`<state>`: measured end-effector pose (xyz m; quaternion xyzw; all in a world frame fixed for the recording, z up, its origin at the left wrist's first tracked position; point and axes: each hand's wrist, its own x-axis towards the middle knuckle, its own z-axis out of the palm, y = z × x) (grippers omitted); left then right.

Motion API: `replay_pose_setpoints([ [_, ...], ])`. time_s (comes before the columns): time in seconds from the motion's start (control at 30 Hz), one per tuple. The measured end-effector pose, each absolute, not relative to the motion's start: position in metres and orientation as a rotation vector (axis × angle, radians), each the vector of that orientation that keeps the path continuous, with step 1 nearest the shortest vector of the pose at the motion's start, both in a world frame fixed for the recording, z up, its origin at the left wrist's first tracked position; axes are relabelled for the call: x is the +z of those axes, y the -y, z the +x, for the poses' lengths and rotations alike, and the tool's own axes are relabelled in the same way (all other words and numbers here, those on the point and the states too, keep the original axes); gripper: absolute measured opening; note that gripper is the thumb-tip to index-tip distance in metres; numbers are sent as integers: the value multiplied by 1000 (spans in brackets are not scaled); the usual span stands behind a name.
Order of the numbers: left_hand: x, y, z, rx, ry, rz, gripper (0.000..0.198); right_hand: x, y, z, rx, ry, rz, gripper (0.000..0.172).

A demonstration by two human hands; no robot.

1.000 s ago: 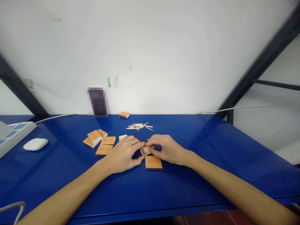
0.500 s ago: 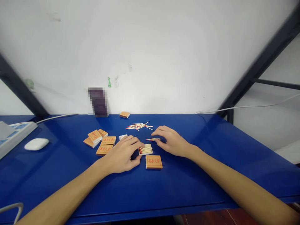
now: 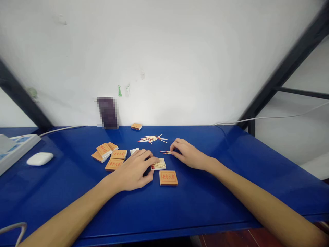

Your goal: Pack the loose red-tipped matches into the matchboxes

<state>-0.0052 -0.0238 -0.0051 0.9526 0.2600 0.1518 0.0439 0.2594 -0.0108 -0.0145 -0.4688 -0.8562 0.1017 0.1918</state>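
Observation:
My left hand (image 3: 135, 169) grips the left end of a small white matchbox tray (image 3: 161, 168), forefinger over its top and thumb at the near side. Inside the tray lie several matches (image 3: 157, 165), red heads to the left. Beyond it, my right hand (image 3: 190, 154) pinches the plain ends of a few loose matches (image 3: 166, 152) between thumb and forefinger; their red tips point left, low over the table. An orange matchbox (image 3: 168, 177) with red characters lies just in front of the tray. Another white tray (image 3: 134, 151) is partly hidden behind my left hand.
A loose pile of matches (image 3: 152, 139) lies farther back. Several orange matchboxes (image 3: 119, 154) are grouped left of my left hand, and one matchbox (image 3: 136, 126) stands near the wall. At the left are a white earbud case (image 3: 40, 159) and a power strip (image 3: 23, 144).
My right thumb and forefinger have closed on the loose matches, where they were apart around them before. My left hand and the tray have barely moved.

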Motion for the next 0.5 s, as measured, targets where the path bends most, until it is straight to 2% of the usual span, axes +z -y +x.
replay_pose_setpoints([
  [0.23,-4,24,-6,460,-783,2934,42,-8,11,265,467,2409,-1369,12],
  [0.5,-6,23,-5,488,-760,2926,40,-8,15,264,408,2462,-1377,15],
])
